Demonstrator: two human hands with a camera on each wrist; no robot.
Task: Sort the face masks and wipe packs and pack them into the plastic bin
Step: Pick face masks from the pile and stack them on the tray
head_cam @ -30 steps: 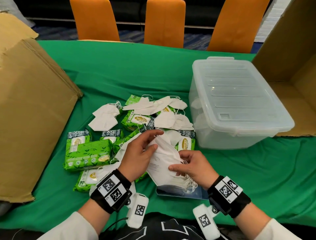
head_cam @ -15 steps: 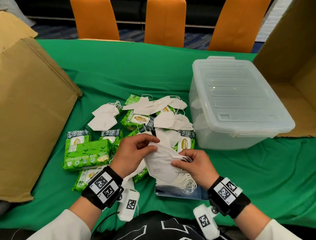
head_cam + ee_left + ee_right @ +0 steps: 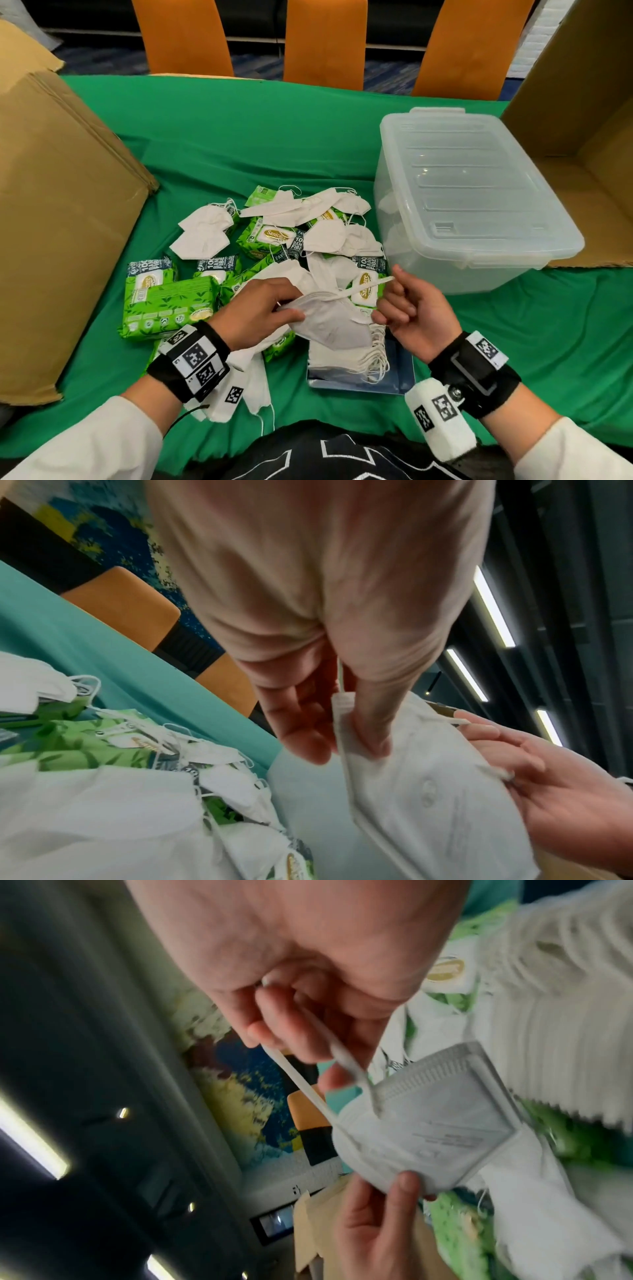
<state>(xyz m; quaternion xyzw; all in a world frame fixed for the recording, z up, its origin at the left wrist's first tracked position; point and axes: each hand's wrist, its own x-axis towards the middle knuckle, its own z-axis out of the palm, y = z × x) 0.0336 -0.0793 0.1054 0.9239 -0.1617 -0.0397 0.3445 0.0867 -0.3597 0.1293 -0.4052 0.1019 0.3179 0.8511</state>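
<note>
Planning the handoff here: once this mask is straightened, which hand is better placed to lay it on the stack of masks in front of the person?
Probably the left hand: it pinches the mask body itself, just above the stack. The right hand only holds the ear loop.

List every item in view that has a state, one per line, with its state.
plastic bin: lid on, closed, nothing packed yet.
held mask: folded flat, lifted above the stack, its ear loop pulled taut.
left hand: pinches the held mask's edge.
right hand: fingers curled round the ear loop.
mask stack: neatly piled on a blue sheet.
loose masks: scattered, unsorted.
wipe packs: sealed, lying mixed with the loose masks.
</note>
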